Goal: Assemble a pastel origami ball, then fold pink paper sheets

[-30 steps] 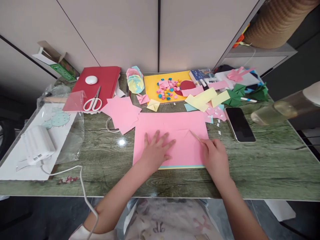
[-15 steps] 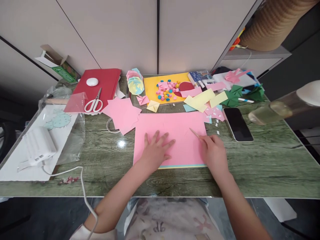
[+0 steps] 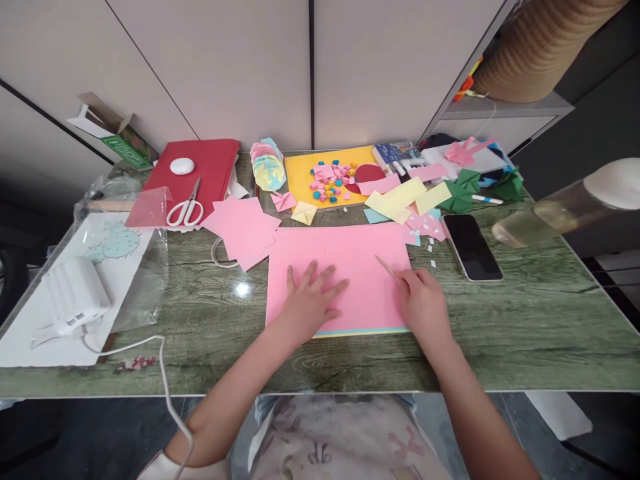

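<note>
A pink sheet of paper [image 3: 345,243] lies in front of me, with blue and yellow edges showing under its near side. My left hand [image 3: 310,300] rests flat on it, fingers spread, left of the sheet's middle. At the sheet's right side, my right hand [image 3: 423,303] is closed on a thin, light-brown pencil [image 3: 386,267]. The pencil's pointed end leans up and left, at or just above the paper; I cannot tell if it touches. Faint lines show on the sheet's upper part. Cut pink paper pieces [image 3: 243,230] lie against its left edge.
White-handled scissors [image 3: 186,212] lie on a red folder [image 3: 200,160]. Crumpled paper balls [image 3: 333,183] cover a yellow sheet [image 3: 297,173] at the back. Right of my sheet are paper strips [image 3: 400,200], a phone [image 3: 471,247] and a bottle [image 3: 555,207]. A white cable [image 3: 163,367] crosses my left arm.
The whole view has shifted slightly left. Both hands keep nearly the same place on the paper, with the right one still holding the pencil.
</note>
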The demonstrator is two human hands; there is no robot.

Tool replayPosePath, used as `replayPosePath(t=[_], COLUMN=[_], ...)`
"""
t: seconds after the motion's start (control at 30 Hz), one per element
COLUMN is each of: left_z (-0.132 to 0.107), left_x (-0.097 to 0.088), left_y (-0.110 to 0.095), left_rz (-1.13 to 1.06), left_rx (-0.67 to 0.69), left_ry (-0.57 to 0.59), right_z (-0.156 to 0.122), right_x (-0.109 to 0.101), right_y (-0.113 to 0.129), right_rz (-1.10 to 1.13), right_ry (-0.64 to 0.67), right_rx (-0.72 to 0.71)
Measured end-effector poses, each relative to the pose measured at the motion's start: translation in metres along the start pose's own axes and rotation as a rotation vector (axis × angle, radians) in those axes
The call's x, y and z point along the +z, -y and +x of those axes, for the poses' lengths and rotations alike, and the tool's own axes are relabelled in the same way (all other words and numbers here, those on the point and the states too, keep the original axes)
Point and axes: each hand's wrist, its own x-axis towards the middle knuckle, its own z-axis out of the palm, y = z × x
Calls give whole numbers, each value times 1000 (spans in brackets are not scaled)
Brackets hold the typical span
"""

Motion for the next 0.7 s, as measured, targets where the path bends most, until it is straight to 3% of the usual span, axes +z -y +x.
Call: replayPosePath(t=[0.27, 0.5, 0.7], left_z=[-4, 0, 18], left_x=[9, 0, -12], left_y=[9, 13, 18], left_rz=[-65, -82, -88], left_rx=[55, 179, 75], left_ry=[-51, -101, -265], right_z=[-2, -5, -5], right_x=[6, -9, -11], right_y=[-4, -2, 0], right_rz=[29, 99, 115], right_ry=[-46, -105, -65], right_rx=[24, 13, -46])
